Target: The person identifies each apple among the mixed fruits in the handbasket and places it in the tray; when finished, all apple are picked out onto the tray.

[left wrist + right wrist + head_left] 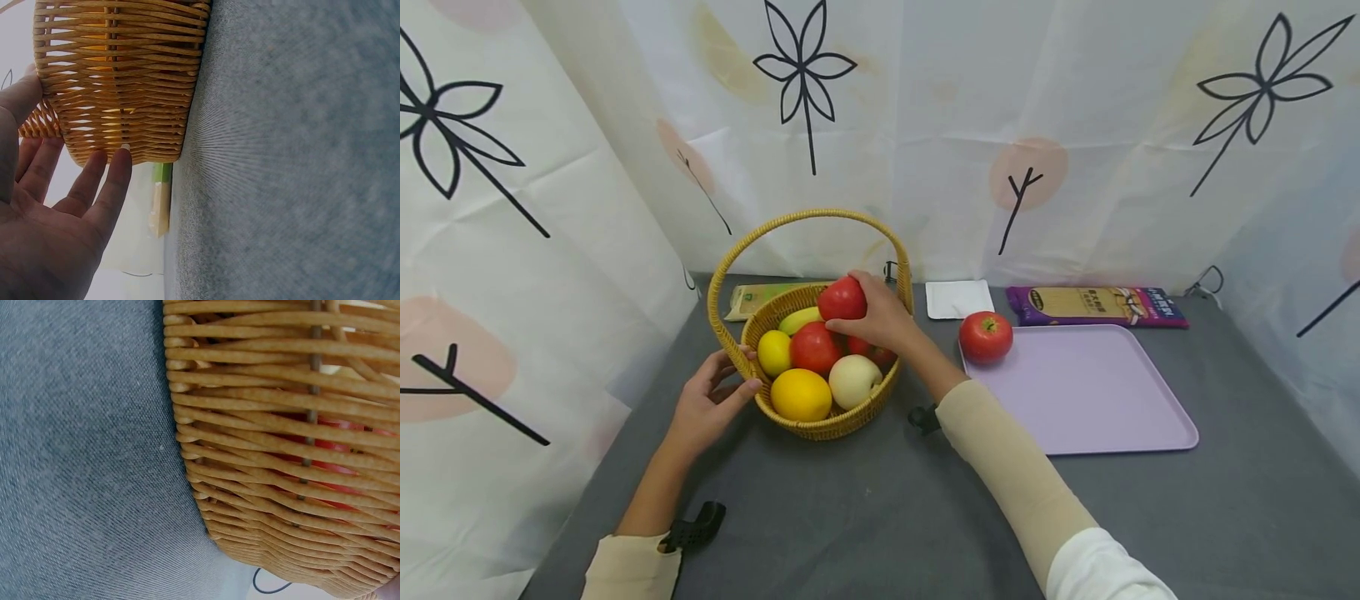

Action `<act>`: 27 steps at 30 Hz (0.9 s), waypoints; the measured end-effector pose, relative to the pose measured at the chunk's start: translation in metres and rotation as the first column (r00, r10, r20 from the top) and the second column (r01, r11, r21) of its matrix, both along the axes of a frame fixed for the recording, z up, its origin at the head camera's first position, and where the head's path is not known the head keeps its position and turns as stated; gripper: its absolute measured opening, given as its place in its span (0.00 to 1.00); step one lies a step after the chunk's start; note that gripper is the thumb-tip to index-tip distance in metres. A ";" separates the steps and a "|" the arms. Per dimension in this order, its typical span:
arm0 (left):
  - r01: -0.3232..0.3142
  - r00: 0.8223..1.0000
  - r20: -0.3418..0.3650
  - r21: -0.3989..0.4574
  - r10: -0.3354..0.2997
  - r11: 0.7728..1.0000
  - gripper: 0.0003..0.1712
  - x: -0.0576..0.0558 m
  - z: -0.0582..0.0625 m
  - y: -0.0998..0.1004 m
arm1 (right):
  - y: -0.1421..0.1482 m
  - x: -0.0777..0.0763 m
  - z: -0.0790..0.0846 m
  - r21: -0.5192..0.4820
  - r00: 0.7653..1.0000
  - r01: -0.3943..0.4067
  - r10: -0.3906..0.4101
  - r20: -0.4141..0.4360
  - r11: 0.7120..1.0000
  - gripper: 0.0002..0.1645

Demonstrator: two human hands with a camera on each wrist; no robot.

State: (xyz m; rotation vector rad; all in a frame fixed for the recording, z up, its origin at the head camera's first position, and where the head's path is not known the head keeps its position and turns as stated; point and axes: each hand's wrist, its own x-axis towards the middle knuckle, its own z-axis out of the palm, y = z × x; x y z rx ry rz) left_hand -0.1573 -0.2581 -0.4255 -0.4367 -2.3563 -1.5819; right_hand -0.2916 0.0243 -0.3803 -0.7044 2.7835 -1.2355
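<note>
A yellow wicker basket (820, 429) with a tall hoop handle stands on the grey cloth, holding several fruits. Among them are an orange (801, 395), a lemon (774, 352), a banana (799, 320), a pale round pear (853, 381) and a red apple (816, 347). My right hand (883, 312) grips another red apple (842, 298) over the basket's back part. My left hand (706, 407) holds the basket's left side near the handle's foot, thumb at the rim; in the left wrist view its fingertips touch the weave (125, 119). Basket weave (294, 431) fills much of the right wrist view.
Right of the basket lies a lilac tray (1090, 392) with a red apple (986, 337) at its back left corner. Behind are a purple and gold packet (1097, 307), a white square (958, 299) and a green packet (760, 296). Patterned cloth walls (940, 125) enclose the table.
</note>
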 end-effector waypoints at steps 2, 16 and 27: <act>-0.005 1.000 0.002 -0.009 0.005 1.000 0.29 0.000 0.000 0.000 | 0.000 0.000 -0.001 -0.003 1.000 -0.001 0.001 -0.005 1.000 0.53; -0.024 0.999 0.022 -0.031 0.025 0.999 0.29 0.007 0.008 0.004 | 0.001 0.002 -0.004 -0.065 1.000 -0.013 0.012 -0.015 0.998 0.53; -0.020 0.999 0.025 -0.035 0.021 0.999 0.26 0.018 0.032 0.016 | 0.004 0.005 -0.003 -0.163 1.000 0.019 -0.019 0.002 0.986 0.53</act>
